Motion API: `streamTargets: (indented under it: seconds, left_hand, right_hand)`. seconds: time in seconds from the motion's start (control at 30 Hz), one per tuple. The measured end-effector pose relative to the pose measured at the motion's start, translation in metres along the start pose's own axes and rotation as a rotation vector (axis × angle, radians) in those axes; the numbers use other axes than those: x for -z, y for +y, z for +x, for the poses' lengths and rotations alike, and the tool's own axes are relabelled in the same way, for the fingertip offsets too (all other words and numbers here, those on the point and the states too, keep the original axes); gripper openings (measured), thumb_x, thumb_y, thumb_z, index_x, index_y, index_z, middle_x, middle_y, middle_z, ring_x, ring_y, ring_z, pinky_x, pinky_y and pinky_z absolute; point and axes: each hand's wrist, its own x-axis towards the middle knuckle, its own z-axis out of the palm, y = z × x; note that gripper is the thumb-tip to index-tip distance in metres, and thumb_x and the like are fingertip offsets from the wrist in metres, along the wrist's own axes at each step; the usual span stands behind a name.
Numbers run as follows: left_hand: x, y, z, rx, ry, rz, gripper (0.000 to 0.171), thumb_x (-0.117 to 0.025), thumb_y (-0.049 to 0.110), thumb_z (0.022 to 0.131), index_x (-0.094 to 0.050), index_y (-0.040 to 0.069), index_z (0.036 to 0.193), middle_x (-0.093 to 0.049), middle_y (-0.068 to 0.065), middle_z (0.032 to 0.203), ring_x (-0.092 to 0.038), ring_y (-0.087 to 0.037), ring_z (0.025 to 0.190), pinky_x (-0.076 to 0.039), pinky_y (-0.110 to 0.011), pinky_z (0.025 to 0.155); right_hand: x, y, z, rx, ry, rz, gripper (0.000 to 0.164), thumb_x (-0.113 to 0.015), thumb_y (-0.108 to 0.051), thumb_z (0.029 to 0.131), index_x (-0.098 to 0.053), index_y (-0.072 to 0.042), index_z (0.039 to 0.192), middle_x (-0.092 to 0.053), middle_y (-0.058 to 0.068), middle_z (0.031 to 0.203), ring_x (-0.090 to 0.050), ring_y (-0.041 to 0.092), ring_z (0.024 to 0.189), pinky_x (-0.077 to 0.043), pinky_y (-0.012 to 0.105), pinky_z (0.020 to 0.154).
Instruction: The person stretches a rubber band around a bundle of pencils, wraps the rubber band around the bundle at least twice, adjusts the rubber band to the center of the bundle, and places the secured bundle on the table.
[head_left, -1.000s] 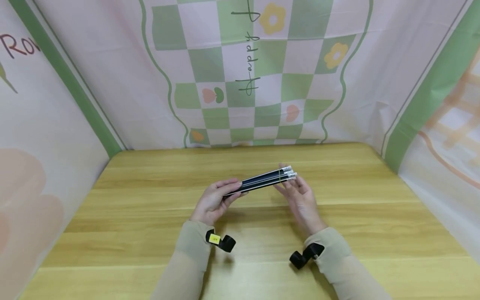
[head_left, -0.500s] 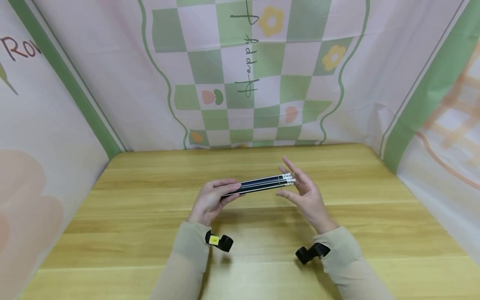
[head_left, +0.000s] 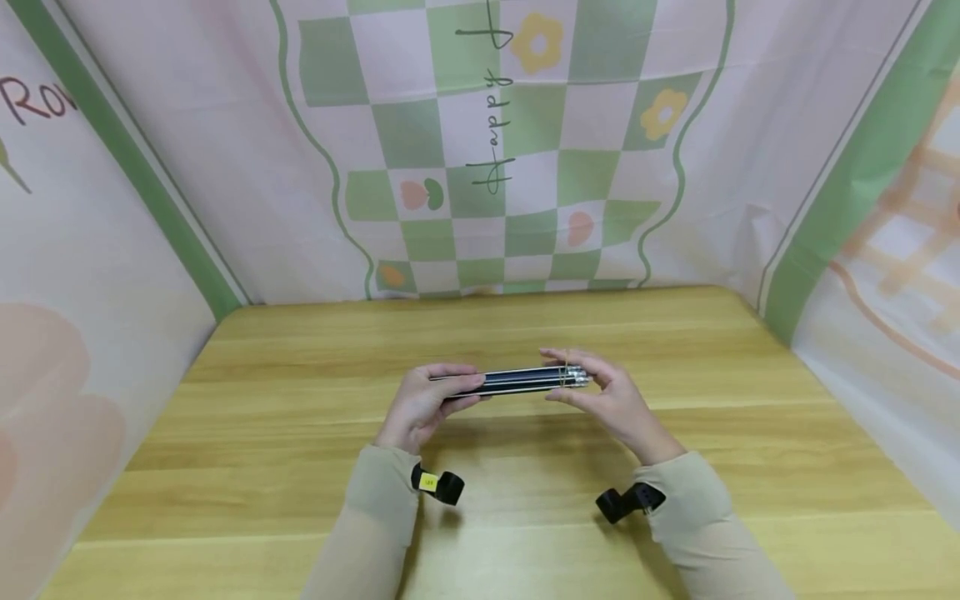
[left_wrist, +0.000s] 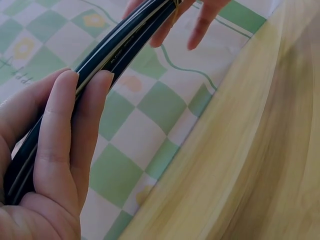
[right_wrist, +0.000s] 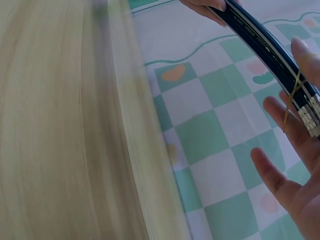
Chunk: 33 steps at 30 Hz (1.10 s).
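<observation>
Several dark pencils with pale stripes form a bundle [head_left: 517, 381], held nearly level above the table. My left hand [head_left: 426, 402] grips its left part, thumb on the near side, as the left wrist view also shows with the fingertips [left_wrist: 65, 80] along the shafts. At the right end are silvery ferrules [right_wrist: 308, 116] with white eraser tips. A thin yellowish rubber band [right_wrist: 297, 86] crosses the pencils beside the ferrules, and part of it stretches out toward my right fingers. My right hand [head_left: 617, 407] curves around that end, its fingers spread at the band and the thumb below.
A wooden table [head_left: 225, 467] lies beneath both hands. Behind it hangs a cloth [head_left: 480, 233] with green and white checks, and printed cloth walls stand on both sides. Black wrist cameras [head_left: 448, 488] are strapped over the sleeves.
The pencil bundle has tipped to nearly level as its eraser end dropped. My right hand spread wide at half a second ago, then its fingers came back around that end with the rubber band.
</observation>
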Motion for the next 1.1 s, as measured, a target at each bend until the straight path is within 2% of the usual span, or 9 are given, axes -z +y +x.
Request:
streamTargets:
  seconds: [0.1,0.27,0.5,0.67,0.77,0.87,0.93,1.1]
  left_hand:
    - [0.0008,0.0002,0.0002,0.000,-0.005,0.011,0.033,-0.068,-0.010,0.087,-0.061,-0.015,0.119,-0.069,-0.016,0.105,-0.073,-0.029,0.094,-0.063,-0.025,0.082]
    - [0.0020,0.0000,0.0003,0.006,-0.006,0.036,0.034,-0.069,-0.008,0.087,-0.062,-0.014,0.120,-0.068,-0.018,0.111,-0.072,-0.031,0.098,-0.063,-0.027,0.083]
    - [0.0018,0.0002,0.0001,0.016,-0.030,0.095,0.035,-0.072,-0.005,0.086,-0.063,-0.012,0.119,-0.069,-0.020,0.114,-0.070,-0.032,0.105,-0.062,-0.031,0.087]
    - [-0.0007,0.0001,-0.0011,0.024,-0.037,0.118,0.036,-0.073,-0.005,0.085,-0.063,-0.012,0.119,-0.072,-0.017,0.107,-0.073,-0.025,0.097,-0.062,-0.032,0.087]
    - [-0.0012,0.0002,-0.0011,0.023,-0.033,0.104,0.034,-0.073,-0.005,0.085,-0.064,-0.012,0.117,-0.072,-0.017,0.106,-0.073,-0.027,0.097,-0.063,-0.032,0.087]
    - [-0.0007,0.0010,-0.0009,0.018,-0.037,0.103,0.035,-0.073,-0.004,0.086,-0.063,-0.012,0.118,-0.071,-0.018,0.108,-0.071,-0.030,0.102,-0.063,-0.031,0.087]
    - [-0.0004,0.0016,-0.0009,0.014,-0.042,0.107,0.036,-0.073,-0.004,0.086,-0.062,-0.013,0.120,-0.071,-0.018,0.108,-0.072,-0.029,0.102,-0.063,-0.031,0.087]
    - [-0.0002,0.0039,-0.0019,0.012,-0.040,0.097,0.034,-0.073,-0.004,0.086,-0.063,-0.012,0.118,-0.071,-0.018,0.108,-0.071,-0.029,0.102,-0.062,-0.032,0.088]
  right_hand:
    - [0.0007,-0.0003,-0.0002,-0.009,-0.012,-0.020,0.045,-0.076,-0.012,0.087,-0.065,-0.011,0.130,-0.063,0.009,0.135,-0.050,0.002,0.127,-0.034,0.057,0.117]
    - [0.0020,-0.0006,-0.0009,-0.046,-0.028,-0.034,0.040,-0.075,-0.015,0.088,-0.067,-0.010,0.127,-0.066,0.008,0.131,-0.051,0.017,0.131,-0.037,0.057,0.116]
    - [0.0044,-0.0023,-0.0020,-0.090,-0.041,-0.037,0.036,-0.077,-0.016,0.086,-0.070,-0.009,0.121,-0.068,0.008,0.125,-0.057,0.006,0.118,-0.042,0.050,0.112]
    - [0.0031,-0.0015,-0.0015,-0.071,-0.020,-0.009,0.029,-0.077,-0.013,0.086,-0.071,-0.009,0.115,-0.070,0.011,0.117,-0.062,0.012,0.110,-0.050,0.027,0.100]
    - [0.0021,-0.0012,-0.0009,-0.032,0.021,0.024,0.027,-0.077,-0.006,0.084,-0.071,-0.004,0.111,-0.069,0.006,0.112,-0.061,0.011,0.106,-0.052,0.018,0.091]
    - [0.0014,-0.0018,-0.0005,0.008,0.052,0.064,0.028,-0.077,-0.001,0.083,-0.070,0.001,0.110,-0.065,-0.002,0.110,-0.058,0.005,0.104,-0.051,0.013,0.089]
    - [0.0018,-0.0021,0.0000,0.029,0.068,0.094,0.029,-0.076,0.003,0.082,-0.069,0.004,0.110,-0.062,-0.006,0.109,-0.056,0.006,0.101,-0.050,0.012,0.086]
    - [0.0082,-0.0017,-0.0012,0.017,0.093,0.163,0.029,-0.073,0.006,0.084,-0.068,0.007,0.113,-0.060,-0.006,0.112,-0.058,0.012,0.099,-0.053,0.014,0.084]
